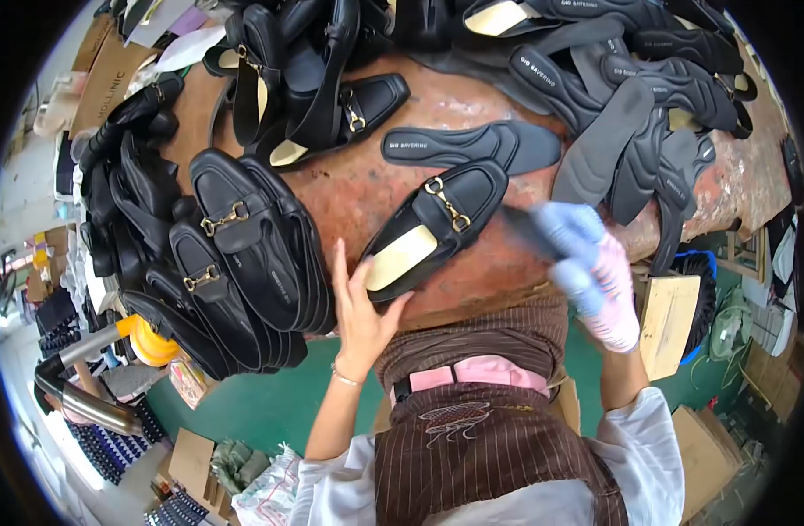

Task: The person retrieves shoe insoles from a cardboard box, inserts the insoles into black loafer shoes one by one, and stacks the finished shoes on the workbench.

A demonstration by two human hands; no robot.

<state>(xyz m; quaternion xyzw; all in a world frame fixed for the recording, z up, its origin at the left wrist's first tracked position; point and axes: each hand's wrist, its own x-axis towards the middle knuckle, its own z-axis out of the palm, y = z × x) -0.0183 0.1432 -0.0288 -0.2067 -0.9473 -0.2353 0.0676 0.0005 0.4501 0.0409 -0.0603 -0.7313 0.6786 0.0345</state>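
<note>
My bare left hand [364,317] has its fingers apart, with the fingertips against the heel end of a black loafer [438,216]. That shoe has a gold buckle on its strap and a pale patch inside its heel. My right hand [592,272], in a pink and blue glove, is closed round a dark flat piece [529,231] blurred by motion, just right of the loafer. Behind the loafer lies a black insole [472,147] with lettering on it.
Stacked black loafers [255,237] stand at the left of the reddish worktable [332,188]. More shoes [323,83] lie at the back left. Loose insoles [634,149] are heaped at the back right. A wooden box [669,324] stands beyond the right edge.
</note>
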